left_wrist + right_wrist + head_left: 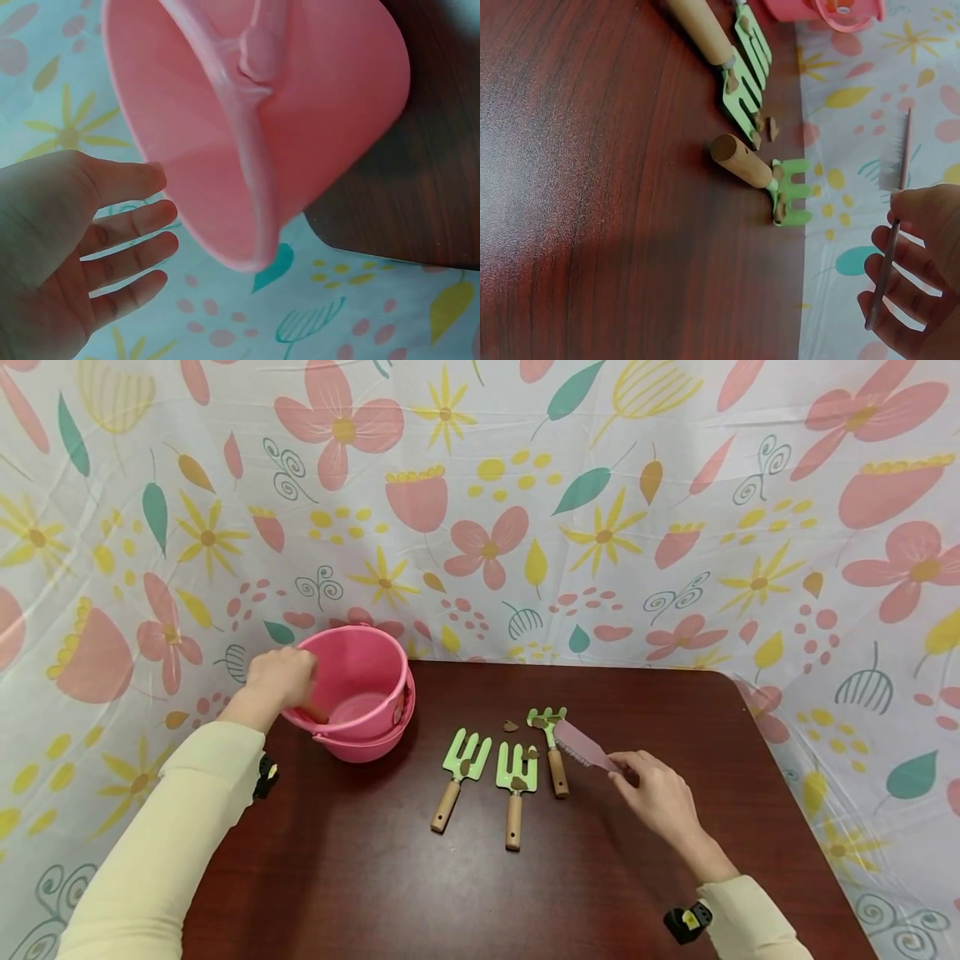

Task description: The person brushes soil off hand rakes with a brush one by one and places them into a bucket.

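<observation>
A pink bucket (352,743) stands at the table's back left, its handle lying against its side. My left hand (279,677) is over its near left rim; in the left wrist view its fingers (127,266) are spread, with the tips beside the rim. A brown shape (317,714) shows just inside the bucket, below this hand. My right hand (660,797) grips a pink brush (581,746) by its handle, bristles facing down. Under the brush head lies a small green rake (557,768) with a wooden handle, brown bits on its tines.
Two green hand forks, the left fork (450,797) and the right fork (513,814), lie mid-table with brown clumps on them. A loose brown piece (511,726) lies behind them. The dark wooden table (375,893) meets a flowered cloth (487,468) at the back and sides.
</observation>
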### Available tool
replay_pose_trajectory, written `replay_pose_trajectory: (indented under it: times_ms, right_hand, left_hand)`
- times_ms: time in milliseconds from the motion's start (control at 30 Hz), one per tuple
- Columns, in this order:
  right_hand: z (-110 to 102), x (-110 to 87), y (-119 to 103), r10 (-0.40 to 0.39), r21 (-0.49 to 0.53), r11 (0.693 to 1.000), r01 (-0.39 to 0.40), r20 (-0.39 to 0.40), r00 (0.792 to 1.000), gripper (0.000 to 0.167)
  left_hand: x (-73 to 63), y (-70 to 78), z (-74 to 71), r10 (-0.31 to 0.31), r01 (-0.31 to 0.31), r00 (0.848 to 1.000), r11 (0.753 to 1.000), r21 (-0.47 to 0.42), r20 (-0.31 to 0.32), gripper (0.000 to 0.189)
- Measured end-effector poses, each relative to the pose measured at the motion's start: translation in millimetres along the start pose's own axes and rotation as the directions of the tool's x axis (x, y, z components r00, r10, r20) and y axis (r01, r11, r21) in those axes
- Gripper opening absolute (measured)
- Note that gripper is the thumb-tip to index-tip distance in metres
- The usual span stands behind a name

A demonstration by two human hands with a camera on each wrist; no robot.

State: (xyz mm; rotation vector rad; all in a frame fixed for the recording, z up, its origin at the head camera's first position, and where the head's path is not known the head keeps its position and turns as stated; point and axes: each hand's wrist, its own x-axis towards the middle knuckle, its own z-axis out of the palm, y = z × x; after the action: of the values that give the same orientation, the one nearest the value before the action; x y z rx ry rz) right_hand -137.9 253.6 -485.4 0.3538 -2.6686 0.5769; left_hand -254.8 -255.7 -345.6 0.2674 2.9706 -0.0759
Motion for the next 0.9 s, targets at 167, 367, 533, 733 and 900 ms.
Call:
replay_pose_trajectory:
  times_ms: [167,367,533,733,900]
  right_hand:
    - [0,-0.1,1,0.004,-0.002,1.000,-0.004,0.000,1.000,0.024]
    - [1,-1.0,1,0.006,-0.001,1.000,-0.006,0.003,1.000,0.023]
    - [0,-1.0,2,0.003,-0.003,1.000,-0.003,-0.002,1.000,0.023]
    - [0,-1.1,1,0.001,0.000,1.000,-0.001,-0.001,1.000,0.024]
    - [0,-0.9,0,0.005,0.006,1.000,-0.005,0.005,1.000,0.024]
  left_hand:
    - [-2.3,8.7,-5.6,0.020,-0.021,0.998,1.000,-0.007,-0.053,0.023]
    - [-8.7,24.9,-13.4,0.053,-0.052,0.994,0.999,0.011,-0.094,0.040]
    - [-11.5,36.6,-16.6,0.101,-0.097,0.987,0.995,0.036,-0.125,0.047]
    - [-12.2,49.9,-17.9,0.187,-0.179,0.967,0.982,0.058,-0.172,0.049]
    - [-13.4,62.1,-17.0,0.231,-0.228,0.954,0.973,0.036,-0.190,0.057]
